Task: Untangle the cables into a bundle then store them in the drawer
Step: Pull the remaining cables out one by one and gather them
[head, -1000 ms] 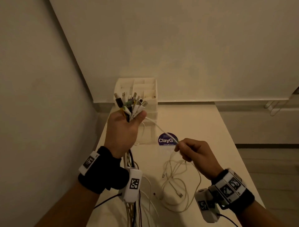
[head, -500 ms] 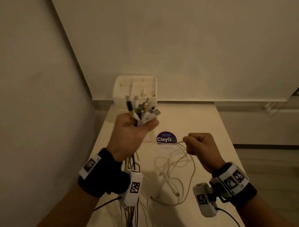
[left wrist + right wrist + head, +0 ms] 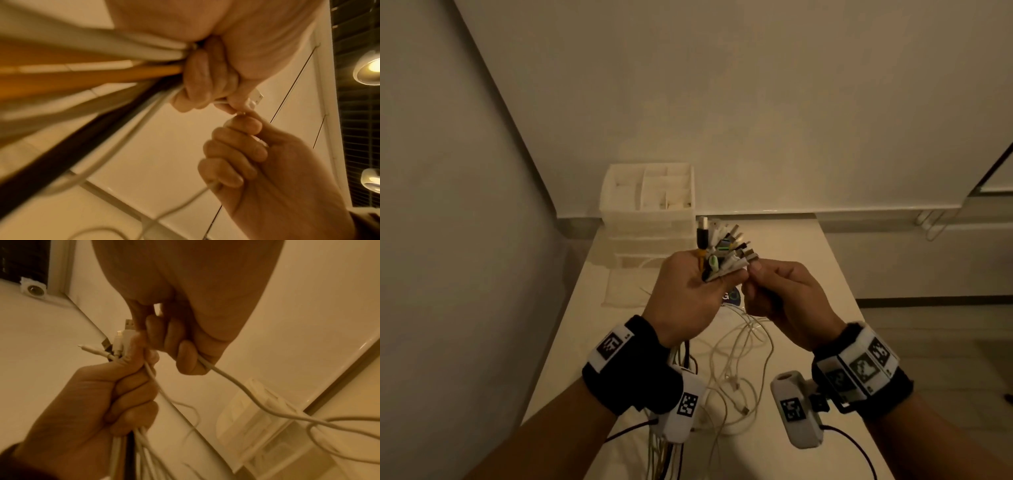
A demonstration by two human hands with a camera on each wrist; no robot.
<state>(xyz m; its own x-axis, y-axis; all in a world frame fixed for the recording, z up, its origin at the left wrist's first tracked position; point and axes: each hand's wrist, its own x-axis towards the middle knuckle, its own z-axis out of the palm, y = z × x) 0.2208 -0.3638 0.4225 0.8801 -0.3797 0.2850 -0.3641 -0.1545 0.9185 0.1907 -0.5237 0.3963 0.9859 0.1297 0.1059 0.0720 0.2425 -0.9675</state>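
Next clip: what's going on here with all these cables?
A person is gathering cables above a table. The left hand grips a bundle with the plugs fanned out on top, cords hanging below. The right hand pinches one white cable and holds its end against the bundle. More cords lie loose on the table. The organizer stands behind, nothing stored yet.

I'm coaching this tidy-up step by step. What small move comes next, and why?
Probably tuck the white cable that the right hand holds into the left hand, beside the plug ends fanned above that fist. The two hands already meet there, and loose cables still lie on the table.
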